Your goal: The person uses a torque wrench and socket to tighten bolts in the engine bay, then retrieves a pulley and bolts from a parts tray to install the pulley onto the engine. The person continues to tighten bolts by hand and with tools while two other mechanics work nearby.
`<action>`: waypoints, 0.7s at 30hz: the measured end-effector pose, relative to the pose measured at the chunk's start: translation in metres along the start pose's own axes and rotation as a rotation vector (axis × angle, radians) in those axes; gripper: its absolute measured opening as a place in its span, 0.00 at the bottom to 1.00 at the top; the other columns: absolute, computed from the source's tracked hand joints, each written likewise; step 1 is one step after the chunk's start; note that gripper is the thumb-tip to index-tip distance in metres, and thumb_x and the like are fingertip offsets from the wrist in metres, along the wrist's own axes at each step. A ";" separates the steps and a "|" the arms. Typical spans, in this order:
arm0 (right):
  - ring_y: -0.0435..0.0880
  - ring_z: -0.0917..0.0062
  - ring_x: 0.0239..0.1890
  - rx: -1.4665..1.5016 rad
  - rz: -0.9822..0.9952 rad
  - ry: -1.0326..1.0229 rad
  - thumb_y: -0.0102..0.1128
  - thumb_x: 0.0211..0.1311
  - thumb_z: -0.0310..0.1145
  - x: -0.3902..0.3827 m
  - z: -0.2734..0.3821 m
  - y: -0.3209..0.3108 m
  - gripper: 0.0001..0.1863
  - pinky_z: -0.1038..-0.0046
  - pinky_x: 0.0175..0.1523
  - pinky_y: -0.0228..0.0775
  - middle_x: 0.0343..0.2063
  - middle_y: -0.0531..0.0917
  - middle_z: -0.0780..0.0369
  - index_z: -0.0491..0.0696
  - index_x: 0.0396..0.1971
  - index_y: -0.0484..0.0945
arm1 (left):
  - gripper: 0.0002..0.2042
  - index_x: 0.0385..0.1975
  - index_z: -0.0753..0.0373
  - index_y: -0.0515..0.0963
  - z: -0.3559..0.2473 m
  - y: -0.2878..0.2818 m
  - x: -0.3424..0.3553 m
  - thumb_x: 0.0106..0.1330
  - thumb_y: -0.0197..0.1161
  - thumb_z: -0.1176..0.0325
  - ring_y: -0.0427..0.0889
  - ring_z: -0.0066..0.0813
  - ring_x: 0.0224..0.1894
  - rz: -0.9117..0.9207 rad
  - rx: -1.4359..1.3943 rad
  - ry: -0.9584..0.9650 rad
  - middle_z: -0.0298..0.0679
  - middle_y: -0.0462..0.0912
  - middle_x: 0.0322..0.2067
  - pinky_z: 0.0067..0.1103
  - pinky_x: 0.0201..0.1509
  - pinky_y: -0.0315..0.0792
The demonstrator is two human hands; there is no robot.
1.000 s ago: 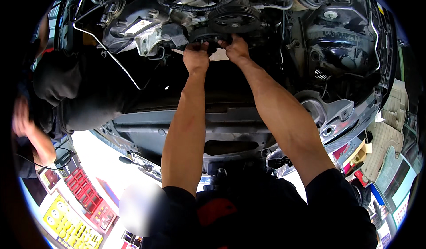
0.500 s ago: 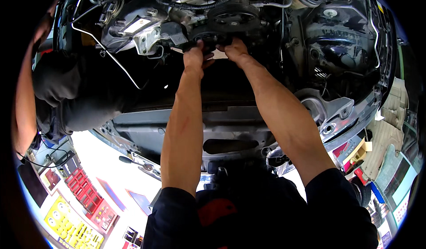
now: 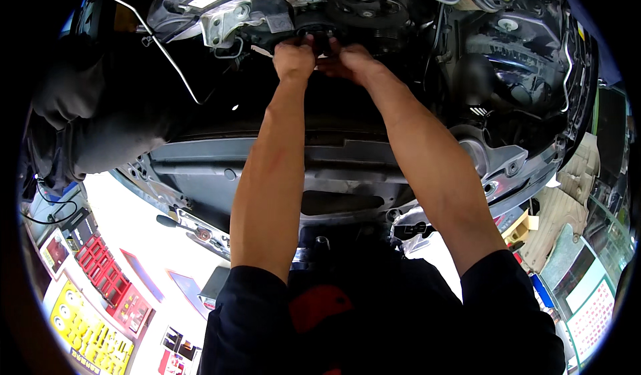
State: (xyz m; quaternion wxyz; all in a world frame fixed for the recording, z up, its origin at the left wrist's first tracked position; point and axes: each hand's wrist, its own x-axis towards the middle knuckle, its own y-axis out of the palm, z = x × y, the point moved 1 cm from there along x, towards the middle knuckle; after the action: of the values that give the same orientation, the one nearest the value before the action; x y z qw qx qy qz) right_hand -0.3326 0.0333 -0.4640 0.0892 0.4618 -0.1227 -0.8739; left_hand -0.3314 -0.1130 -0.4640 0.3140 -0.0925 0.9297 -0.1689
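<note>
Engine bay (image 3: 534, 48) beyond; left hand (image 3: 294, 60), right hand (image 3: 355, 62) half-curl at dark part (image 3: 319, 23)

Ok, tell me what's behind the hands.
Beyond the left hand and right hand, dark engine parts show, with a black pulley higher up. Whatever the fingers cover is hidden.

Far pulley (image 3: 368, 14) ringed in black
Near left, board (image 3: 87, 323) is coloured yellow, rack (image 3: 100, 263) red; dark shirt (image 3: 390, 318) is patched red.
</note>
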 end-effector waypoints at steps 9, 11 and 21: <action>0.81 0.71 0.35 0.537 -0.234 -0.037 0.56 0.66 0.23 0.015 -0.004 0.014 0.06 0.65 0.41 0.88 0.37 0.78 0.58 0.42 0.41 0.76 | 0.18 0.46 0.58 0.82 -0.055 -0.064 -0.074 0.66 0.60 0.52 0.82 0.49 0.49 0.007 0.711 0.282 0.46 0.85 0.43 0.35 0.51 0.74; 0.82 0.69 0.36 0.645 -0.262 -0.086 0.56 0.65 0.22 0.019 -0.007 0.024 0.06 0.65 0.41 0.88 0.37 0.79 0.58 0.43 0.41 0.76 | 0.14 0.42 0.58 0.82 -0.055 -0.089 -0.109 0.66 0.60 0.55 0.83 0.47 0.45 -0.071 0.682 0.353 0.43 0.86 0.39 0.35 0.47 0.75; 0.84 0.63 0.43 1.090 -0.399 -0.077 0.57 0.65 0.19 0.055 -0.016 0.031 0.08 0.62 0.52 0.86 0.41 0.81 0.58 0.39 0.43 0.76 | 0.11 0.34 0.57 0.82 -0.022 -0.104 -0.154 0.67 0.58 0.58 0.85 0.46 0.34 -0.269 0.729 0.380 0.43 0.85 0.29 0.35 0.39 0.77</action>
State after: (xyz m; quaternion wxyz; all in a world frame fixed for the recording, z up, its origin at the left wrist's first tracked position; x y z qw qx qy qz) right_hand -0.3487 -0.0128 -0.5069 -0.3322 0.4232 -0.4687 -0.7006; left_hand -0.2174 -0.1613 -0.3238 0.1246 -0.0633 0.8303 -0.5396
